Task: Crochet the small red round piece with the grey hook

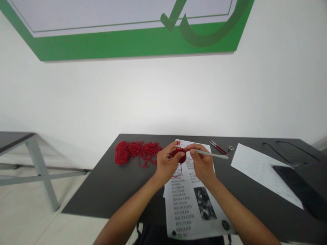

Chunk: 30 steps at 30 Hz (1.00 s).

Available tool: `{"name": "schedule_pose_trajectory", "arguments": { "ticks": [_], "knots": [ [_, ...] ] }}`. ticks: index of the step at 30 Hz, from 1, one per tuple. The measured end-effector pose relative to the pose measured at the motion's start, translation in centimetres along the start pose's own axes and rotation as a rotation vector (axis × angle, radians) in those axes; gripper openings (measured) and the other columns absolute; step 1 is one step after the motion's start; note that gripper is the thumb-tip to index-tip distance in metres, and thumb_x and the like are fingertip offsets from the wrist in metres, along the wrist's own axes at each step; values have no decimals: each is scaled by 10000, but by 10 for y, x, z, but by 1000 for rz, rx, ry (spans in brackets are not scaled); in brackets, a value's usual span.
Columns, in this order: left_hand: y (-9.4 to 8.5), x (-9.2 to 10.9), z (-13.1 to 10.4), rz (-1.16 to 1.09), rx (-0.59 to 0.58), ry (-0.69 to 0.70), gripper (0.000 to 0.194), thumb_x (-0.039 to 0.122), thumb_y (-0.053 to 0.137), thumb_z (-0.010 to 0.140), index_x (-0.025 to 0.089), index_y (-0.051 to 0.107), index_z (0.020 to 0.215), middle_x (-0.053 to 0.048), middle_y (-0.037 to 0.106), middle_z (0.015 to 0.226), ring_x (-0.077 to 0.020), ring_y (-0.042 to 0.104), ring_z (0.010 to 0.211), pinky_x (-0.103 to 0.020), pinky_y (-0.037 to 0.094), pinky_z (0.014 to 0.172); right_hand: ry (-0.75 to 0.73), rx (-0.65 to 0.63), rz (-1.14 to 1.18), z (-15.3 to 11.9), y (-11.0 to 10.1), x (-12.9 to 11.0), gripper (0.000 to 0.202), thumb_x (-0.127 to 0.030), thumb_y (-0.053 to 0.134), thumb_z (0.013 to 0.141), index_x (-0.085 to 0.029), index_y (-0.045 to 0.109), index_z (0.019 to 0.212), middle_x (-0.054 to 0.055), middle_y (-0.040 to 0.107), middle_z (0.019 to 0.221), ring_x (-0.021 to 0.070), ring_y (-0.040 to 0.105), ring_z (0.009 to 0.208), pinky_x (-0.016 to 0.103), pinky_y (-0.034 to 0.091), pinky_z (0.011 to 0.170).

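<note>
My left hand (167, 160) pinches a small round piece of dark red crochet (182, 157), with a strand of yarn looped over the raised index finger. Between the thumb and fingers of my right hand (201, 161) is a crochet hook (213, 154), its pale handle pointing right and its tip at the edge of the crochet. A red yarn tail hangs below the piece. Under both hands lies a printed pattern sheet (182, 204) with rows of text and a dark photo. The red yarn (122, 153) rests left of my hands, partly a ball and partly loose tangles.
Small red-handled thread snips (219, 148) and a ring-like item (231, 148) lie behind my right hand. Farther right are a white paper (260, 173), a black phone (301, 190) and eyeglasses (291, 161) on the dark table (102, 194). Another table (15, 139) stands at the left.
</note>
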<state>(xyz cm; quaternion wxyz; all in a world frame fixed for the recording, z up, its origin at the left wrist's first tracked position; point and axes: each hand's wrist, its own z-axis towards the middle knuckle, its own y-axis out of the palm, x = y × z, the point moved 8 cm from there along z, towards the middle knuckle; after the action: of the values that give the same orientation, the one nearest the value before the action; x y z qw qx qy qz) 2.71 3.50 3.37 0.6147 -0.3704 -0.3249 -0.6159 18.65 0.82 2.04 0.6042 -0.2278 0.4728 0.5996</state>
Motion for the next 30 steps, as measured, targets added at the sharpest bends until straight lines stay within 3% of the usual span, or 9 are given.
{"name": "schedule_pose_trajectory", "arguments": {
  "ticks": [7,20,30],
  "knots": [
    [5,5,-1,-51,-40,-2,343,278,794,778,189,765,1108,-35,794,810,-149,689,654,-247,559,645,-204,-2,-202,-1,1,-30,196,-419,660,924,-244,715,854,27,742,849,195,699,825,339,570,767],
    [3,2,-1,-179,7,-75,342,268,820,754,183,765,1080,-51,799,846,-175,730,738,-269,586,711,-352,-89,-204,-5,8,-45,138,-327,601,972,-252,686,893,27,722,867,199,724,853,360,590,789],
    [2,2,-3,-165,-3,-37,385,267,832,752,189,762,1122,-56,801,880,-184,735,755,-278,597,721,-405,-52,-252,-11,8,-48,145,-333,592,973,-256,693,903,47,736,881,225,731,866,402,602,793]
  ]
}}
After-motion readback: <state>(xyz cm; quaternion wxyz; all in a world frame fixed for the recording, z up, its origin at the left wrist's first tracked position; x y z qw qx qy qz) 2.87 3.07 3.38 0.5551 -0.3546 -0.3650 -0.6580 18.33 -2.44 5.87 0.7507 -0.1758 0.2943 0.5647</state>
